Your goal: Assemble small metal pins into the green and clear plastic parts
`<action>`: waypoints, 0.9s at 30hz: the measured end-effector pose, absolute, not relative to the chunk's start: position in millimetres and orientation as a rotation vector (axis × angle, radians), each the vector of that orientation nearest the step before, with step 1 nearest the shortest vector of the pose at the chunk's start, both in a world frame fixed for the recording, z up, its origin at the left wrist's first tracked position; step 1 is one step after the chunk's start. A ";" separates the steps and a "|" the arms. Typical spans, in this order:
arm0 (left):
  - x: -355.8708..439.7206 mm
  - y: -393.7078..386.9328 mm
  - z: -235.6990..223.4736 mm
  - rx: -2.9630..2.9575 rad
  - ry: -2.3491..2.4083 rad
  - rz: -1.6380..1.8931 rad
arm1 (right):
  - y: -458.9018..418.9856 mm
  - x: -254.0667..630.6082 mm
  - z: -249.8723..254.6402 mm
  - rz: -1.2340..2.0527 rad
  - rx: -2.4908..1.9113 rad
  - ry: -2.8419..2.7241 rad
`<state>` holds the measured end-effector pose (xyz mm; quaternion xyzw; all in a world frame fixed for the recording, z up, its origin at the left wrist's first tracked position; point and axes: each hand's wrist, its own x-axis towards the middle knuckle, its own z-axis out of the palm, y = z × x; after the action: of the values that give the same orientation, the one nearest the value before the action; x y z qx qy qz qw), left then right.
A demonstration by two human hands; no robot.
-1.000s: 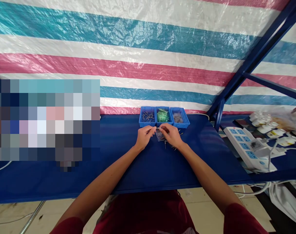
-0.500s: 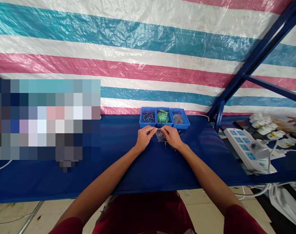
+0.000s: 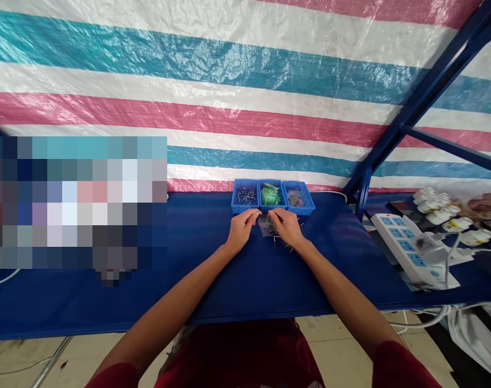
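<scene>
My left hand (image 3: 240,228) has its thumb and fingers pinched together just in front of the blue bins; what they hold, if anything, is too small to make out. Facing it across a narrow gap, my right hand (image 3: 287,226) is closed, fingertips at the top of a small clear plastic bag (image 3: 265,226). The bag hangs or lies beneath those fingers, its right part hidden by them. Thin metal pieces (image 3: 275,243), rather like screws or pins, lie on the blue table around and partly under my right hand.
Three blue bins stand behind my hands: the left bin (image 3: 245,208) holds metal pieces, the middle bin (image 3: 273,207) green packets, the right bin (image 3: 302,210) small clear packets. To the right are a white power strip (image 3: 407,248), white bottles (image 3: 439,214) and another person's hand (image 3: 490,206).
My hands have moved slightly apart at the fingertips, leaving a gap between them. The bag stays by my right hand. The other person's hand at the right has come further into view.
</scene>
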<state>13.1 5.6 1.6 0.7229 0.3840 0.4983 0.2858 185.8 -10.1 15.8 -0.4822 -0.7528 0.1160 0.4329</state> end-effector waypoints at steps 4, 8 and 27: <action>13.2 6.6 0.6 1.939 1.055 1.365 | -10.1 187.2 15.1 0.280 -1.201 -1.815; 12.7 7.4 -1.2 1.832 1.045 1.354 | -10.3 187.2 13.4 0.296 -1.129 -1.857; 13.7 8.3 -2.6 1.748 0.994 1.436 | -10.5 186.9 15.8 0.322 -1.152 -1.929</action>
<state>13.7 8.3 -2.6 0.6679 0.3800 0.5487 0.3293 186.9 -10.5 15.8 -0.4601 -0.7703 0.1287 0.4224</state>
